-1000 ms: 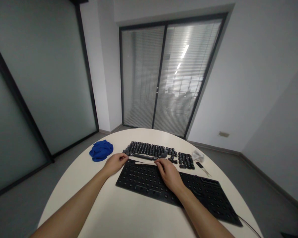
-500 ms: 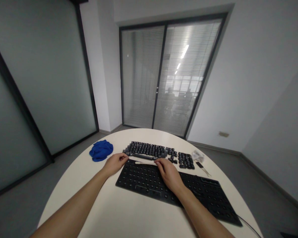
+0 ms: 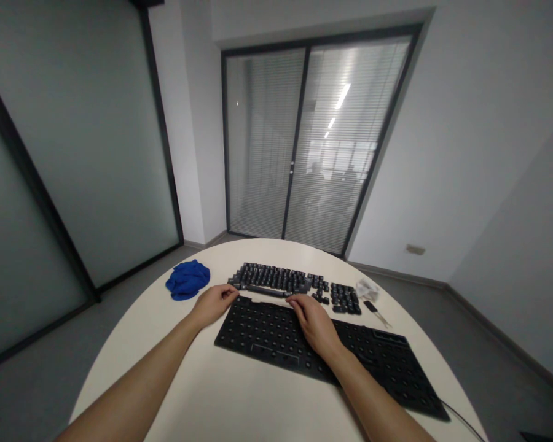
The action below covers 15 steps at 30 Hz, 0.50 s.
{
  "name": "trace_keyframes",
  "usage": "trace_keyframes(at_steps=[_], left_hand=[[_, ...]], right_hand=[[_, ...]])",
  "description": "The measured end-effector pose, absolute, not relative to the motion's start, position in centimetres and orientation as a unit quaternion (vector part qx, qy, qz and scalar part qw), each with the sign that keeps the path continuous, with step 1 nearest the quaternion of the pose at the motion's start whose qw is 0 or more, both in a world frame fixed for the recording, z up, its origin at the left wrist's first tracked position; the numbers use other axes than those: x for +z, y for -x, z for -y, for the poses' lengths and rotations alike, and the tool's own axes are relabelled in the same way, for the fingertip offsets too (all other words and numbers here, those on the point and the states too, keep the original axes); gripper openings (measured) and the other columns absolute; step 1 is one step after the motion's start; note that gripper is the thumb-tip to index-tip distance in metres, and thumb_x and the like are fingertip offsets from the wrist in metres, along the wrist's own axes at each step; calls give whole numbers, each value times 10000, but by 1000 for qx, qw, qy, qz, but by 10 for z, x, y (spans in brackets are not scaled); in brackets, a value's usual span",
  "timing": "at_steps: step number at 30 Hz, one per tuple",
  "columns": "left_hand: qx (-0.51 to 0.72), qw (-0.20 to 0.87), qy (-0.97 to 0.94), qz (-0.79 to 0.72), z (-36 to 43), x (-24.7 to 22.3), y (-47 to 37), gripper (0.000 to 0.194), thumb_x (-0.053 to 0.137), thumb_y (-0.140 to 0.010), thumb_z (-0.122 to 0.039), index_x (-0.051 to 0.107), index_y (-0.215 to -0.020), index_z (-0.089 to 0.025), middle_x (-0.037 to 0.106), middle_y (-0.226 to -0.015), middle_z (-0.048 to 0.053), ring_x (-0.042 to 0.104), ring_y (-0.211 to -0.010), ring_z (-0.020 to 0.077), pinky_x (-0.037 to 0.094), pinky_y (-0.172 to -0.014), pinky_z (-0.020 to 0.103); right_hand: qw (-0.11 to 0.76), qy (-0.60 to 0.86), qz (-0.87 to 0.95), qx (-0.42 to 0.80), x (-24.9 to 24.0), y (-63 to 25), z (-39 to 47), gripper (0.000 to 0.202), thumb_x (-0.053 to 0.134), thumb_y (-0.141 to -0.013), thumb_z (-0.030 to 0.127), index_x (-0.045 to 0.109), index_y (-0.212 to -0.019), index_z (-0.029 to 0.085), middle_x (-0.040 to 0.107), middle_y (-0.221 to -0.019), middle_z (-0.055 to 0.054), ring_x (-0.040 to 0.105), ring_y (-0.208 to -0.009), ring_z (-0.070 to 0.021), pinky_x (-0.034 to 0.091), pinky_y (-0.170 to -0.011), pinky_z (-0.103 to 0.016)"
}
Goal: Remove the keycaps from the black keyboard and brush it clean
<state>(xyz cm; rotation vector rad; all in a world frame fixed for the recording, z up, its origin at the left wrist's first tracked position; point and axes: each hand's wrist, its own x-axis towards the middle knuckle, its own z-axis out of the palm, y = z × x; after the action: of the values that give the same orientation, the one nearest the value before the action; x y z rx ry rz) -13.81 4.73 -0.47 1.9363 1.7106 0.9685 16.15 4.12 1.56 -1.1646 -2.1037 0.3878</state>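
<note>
A black keyboard base (image 3: 271,334) with its keycaps off lies on the table, turned slightly, its cable leaving at the right. My left hand (image 3: 215,304) is at its upper left corner, thumb and fingers pinched together. Over the upper edge rests my right hand (image 3: 314,322), its fingers curled closed and its wrist above the base. What either hand holds, if anything, is too small or hidden. Just beyond the fingertips, loose black keycaps (image 3: 276,277) are laid out in keyboard order, with the long spacebar (image 3: 268,292) nearest.
A crumpled blue cloth (image 3: 188,280) sits at the left of the round cream table (image 3: 188,380). To the right are a clear crumpled plastic piece (image 3: 367,289) and a small black-handled tool with thin pale prongs (image 3: 371,306). The cable (image 3: 463,419) runs off the right edge.
The pale strip seen between my hands along the base's upper edge looks thinner now, with more black edge showing. Both hands stay nearly in place.
</note>
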Motion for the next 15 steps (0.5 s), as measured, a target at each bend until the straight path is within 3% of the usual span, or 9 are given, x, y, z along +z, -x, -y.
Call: trace_keyframes(at_steps=[15], left_hand=[[342, 191, -690, -608, -45, -2, 137, 315, 536, -845, -467, 731, -869, -220, 737, -828, 16, 650, -786, 214, 428, -692, 263]], right_hand=[[336, 456, 811, 145, 20, -162, -39, 297, 458, -974, 321, 728, -1054, 227, 737, -1089, -59, 662, -1030, -241, 467, -939, -363]])
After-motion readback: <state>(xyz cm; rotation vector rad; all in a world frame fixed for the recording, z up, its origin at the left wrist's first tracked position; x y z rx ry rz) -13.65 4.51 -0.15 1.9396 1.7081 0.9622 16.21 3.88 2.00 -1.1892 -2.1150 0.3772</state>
